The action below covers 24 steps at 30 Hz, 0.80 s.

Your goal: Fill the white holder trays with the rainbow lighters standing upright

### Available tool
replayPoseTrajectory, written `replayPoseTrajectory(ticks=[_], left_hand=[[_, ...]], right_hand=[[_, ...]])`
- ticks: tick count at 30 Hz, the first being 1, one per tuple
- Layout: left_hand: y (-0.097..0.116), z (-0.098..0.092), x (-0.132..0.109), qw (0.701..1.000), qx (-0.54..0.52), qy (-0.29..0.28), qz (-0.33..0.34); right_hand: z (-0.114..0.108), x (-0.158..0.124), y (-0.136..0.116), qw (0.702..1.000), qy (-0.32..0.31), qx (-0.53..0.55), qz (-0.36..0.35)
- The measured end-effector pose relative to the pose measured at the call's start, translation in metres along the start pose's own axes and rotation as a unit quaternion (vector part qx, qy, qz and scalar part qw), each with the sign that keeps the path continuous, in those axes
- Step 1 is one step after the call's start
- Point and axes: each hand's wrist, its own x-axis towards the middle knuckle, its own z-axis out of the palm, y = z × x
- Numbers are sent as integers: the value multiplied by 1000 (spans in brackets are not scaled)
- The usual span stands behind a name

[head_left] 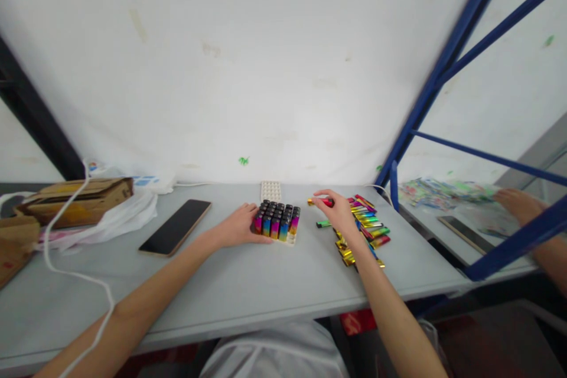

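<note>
Tabletop (248, 289) tray (290, 241) looks nearly full. Your right fingers (322, 194) pinch one lighter (327, 202), your left fingers (249, 210) rest open against the tray, and a loose pile (368, 225) waits just beside the right fingers.

At the centre of the frame, a block of upright rainbow lighters (277, 220) is being touched on its left side by the left hand (239, 227). Just to the right, a red lighter (326, 202) is being pinched by the right hand (340, 214) beside a loose pile of lighters (370, 227). A smartphone (176, 227) is lying at centre left.
</note>
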Motion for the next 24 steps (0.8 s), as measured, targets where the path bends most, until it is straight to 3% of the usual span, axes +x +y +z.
replayPoseTrajectory(ticks=[6,13,16,20,24], left_hand=[[1,-1,-1,1000,3,-1,1],[-2,0,-1,1000,-2,-1,5],[-3,1,0,1000,-1,3,5],[-2,2,-1,1000,3,3,6],[-2,2,-1,1000,8,9,2]], right_hand=[[4,-3,-13,990,-63,130,13],[15,-10,-35,932,-166,316,67],[18,-12,-41,943,-144,288,82],[22,-16,-49,982,-66,170,48],[25,-18,-51,996,-9,87,32]])
